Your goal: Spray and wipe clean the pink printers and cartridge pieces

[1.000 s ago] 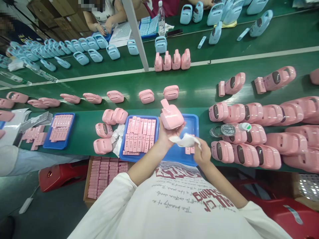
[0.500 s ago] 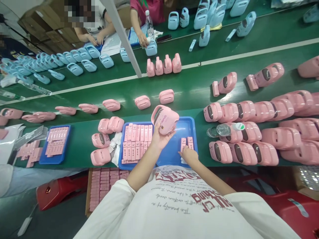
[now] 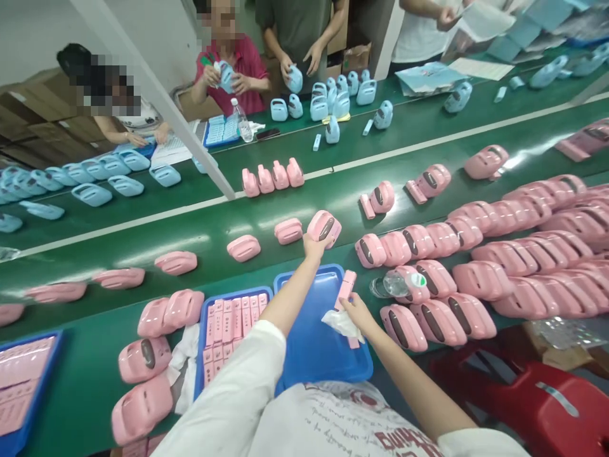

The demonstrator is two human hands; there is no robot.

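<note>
Presently, the left hand [image 3: 314, 246] was stretched forward, fingers clamped round a pink unit [image 3: 324, 227]. It was held at the green counter [image 3: 404, 158], and I could not tell whether it had touched down. Just left of that hand a row of pink units [image 3: 243, 247] lay spaced in a line along the counter.

The right hand [image 3: 354, 311] was nearer the body, closed on a pink strip [image 3: 346, 289] standing upright in its fingers. A white cloth [image 3: 339, 322] was bunched under the same hand. Below both hands sat the blue tray [image 3: 309, 355], which held little besides. Left of the left forearm, a second tray [image 3: 200, 355] held pink strips packed in rows.

Right of the right hand was a heap of pink units [image 3: 457, 298], close-stacked, with a bottle [image 3: 394, 284] lying among them. Far beyond the left hand, other people [image 3: 295, 25] were handling blue units [image 3: 333, 101].

Judgement: the unit in the left hand looked done and was joining the row. The strip was in hand but not fitted to anything. The heap and the full second tray suggested much work remained.
</note>
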